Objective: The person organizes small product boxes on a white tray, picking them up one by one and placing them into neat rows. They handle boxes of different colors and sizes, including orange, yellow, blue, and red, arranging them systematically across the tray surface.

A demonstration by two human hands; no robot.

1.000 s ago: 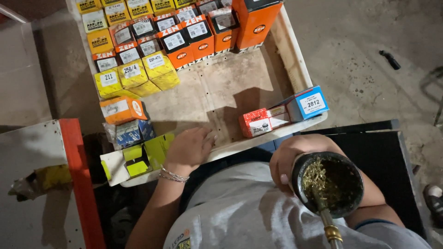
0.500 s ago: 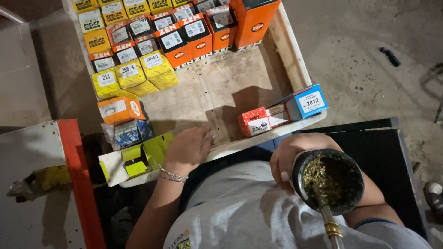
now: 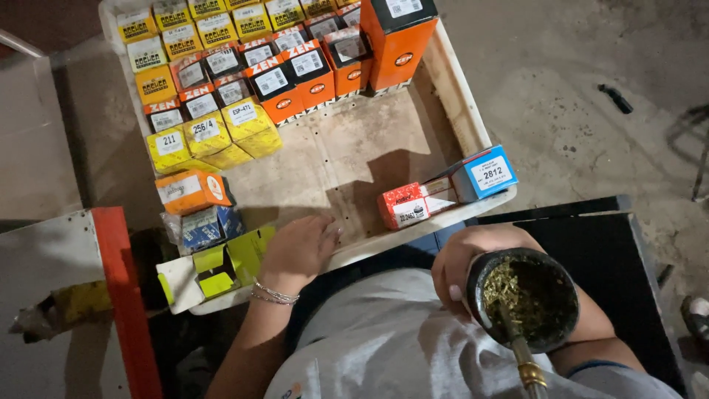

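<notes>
Far left, a pale metal surface with a red-painted edge (image 3: 118, 295) runs down the frame, well apart from the hands. Just right of it, the near left corner of the tray (image 3: 458, 103) is crowded: an orange box (image 3: 188, 191) lies on its side, a blue-printed packet in clear wrap (image 3: 201, 227) sits below it, and an opened yellow-green carton (image 3: 221, 266) lies flat against the near rim.

Now the left hand (image 3: 299, 251): it rests palm down on the tray's near edge, fingers loosely spread and pointing into the tray, holding nothing. It sits just beside the yellow-green carton, with thin bracelets (image 3: 275, 295) at the wrist.

Up behind it, rows of small yellow boxes (image 3: 199, 133) and orange-and-black boxes (image 3: 295, 74) stand packed along the far left of the tray, and a tall orange box (image 3: 399, 41) stands at the far end. The tray's middle floor is bare, worn board.

Moving right, a small red box (image 3: 402, 205) and a blue box (image 3: 484, 174) lie side by side against the near right rim, with a pale box wedged between them.

And the right hand (image 3: 473, 262): it's wrapped around a dark round gourd cup (image 3: 524, 299) filled with green chopped herb, fingers curled on its left side, held close over the grey shirt, near the red box but apart from it. A metal straw (image 3: 521, 351) stands in the cup, leaning towards the camera.

Far right, grey concrete floor with a small dark object (image 3: 614, 98) lying on it.
</notes>
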